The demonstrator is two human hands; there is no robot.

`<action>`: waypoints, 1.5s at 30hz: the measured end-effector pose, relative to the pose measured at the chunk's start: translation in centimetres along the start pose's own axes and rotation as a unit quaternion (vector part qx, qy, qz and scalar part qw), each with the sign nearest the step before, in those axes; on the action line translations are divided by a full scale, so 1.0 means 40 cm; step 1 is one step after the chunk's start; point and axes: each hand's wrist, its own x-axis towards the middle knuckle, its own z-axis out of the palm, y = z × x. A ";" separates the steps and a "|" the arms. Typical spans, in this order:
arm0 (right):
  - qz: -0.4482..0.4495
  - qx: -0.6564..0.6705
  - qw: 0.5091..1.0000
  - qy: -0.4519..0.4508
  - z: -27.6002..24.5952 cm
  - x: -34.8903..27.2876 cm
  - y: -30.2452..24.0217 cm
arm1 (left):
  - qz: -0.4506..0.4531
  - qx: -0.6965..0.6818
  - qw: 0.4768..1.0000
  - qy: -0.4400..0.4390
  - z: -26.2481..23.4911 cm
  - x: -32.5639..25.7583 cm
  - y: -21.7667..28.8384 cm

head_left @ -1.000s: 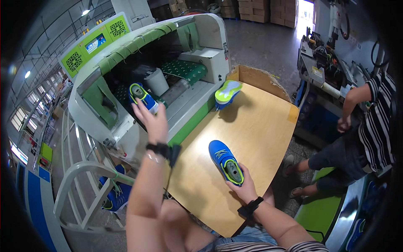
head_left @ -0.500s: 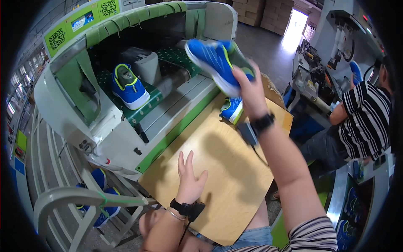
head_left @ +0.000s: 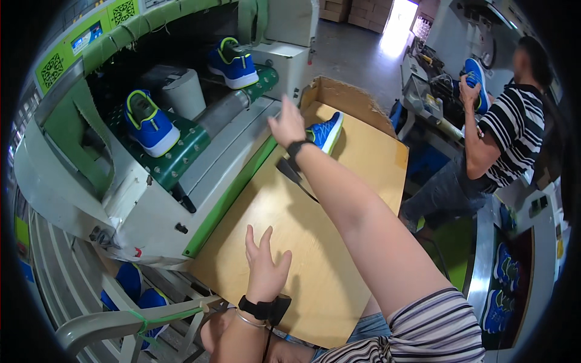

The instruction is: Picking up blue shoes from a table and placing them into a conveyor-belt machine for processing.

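Observation:
My right hand (head_left: 287, 126) reaches over the machine's front edge, empty, its fingers stretched out and a little blurred. Beyond it a blue sneaker with yellow-green trim (head_left: 235, 65) rests on the right end of the machine's green perforated belt (head_left: 196, 142). A matching sneaker (head_left: 148, 127) sits on the belt's left part. Just right of my right hand another blue sneaker (head_left: 327, 134) lies on the wooden board (head_left: 242, 212), partly covered by that hand and wrist. My left hand (head_left: 266, 271) hovers above the board's near part, fingers spread, holding nothing.
A cardboard piece (head_left: 351, 97) stands along the board's far edge. At left is a metal rack (head_left: 66, 266) with blue sneakers (head_left: 151, 299). To the right a co-worker (head_left: 508, 133) holds a blue sneaker (head_left: 475, 83); more sneakers (head_left: 497, 308) lie on the lower right rack.
My right hand has let go of the sneaker it carried, which now stands on the belt's right end. The view has shifted right; the co-worker has raised a sneaker. My left hand stays spread.

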 end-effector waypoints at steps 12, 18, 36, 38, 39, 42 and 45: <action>0.182 0.255 0.937 0.153 -0.313 -0.311 0.483 | 0.060 0.051 0.997 0.003 0.025 -0.016 0.008; 0.188 0.174 0.966 -0.035 -0.347 -0.571 0.308 | 0.046 0.061 0.997 -0.005 0.009 -0.007 -0.013; 0.047 0.279 0.933 -0.220 -0.450 -1.032 0.047 | 0.109 0.020 0.987 -0.118 0.091 -0.023 -0.015; 0.049 0.290 0.930 -0.219 -0.446 -1.033 0.052 | 0.114 0.022 0.987 -0.113 0.090 -0.024 -0.017; 0.050 0.297 0.928 -0.220 -0.444 -1.035 0.049 | 0.113 0.023 0.987 -0.110 0.089 -0.028 -0.022; 0.057 0.296 0.926 -0.227 -0.458 -1.032 0.037 | 0.116 0.015 0.988 -0.103 0.093 -0.032 -0.026; 0.065 0.289 0.927 -0.231 -0.462 -1.036 0.037 | 0.119 0.016 0.988 -0.098 0.093 -0.036 -0.020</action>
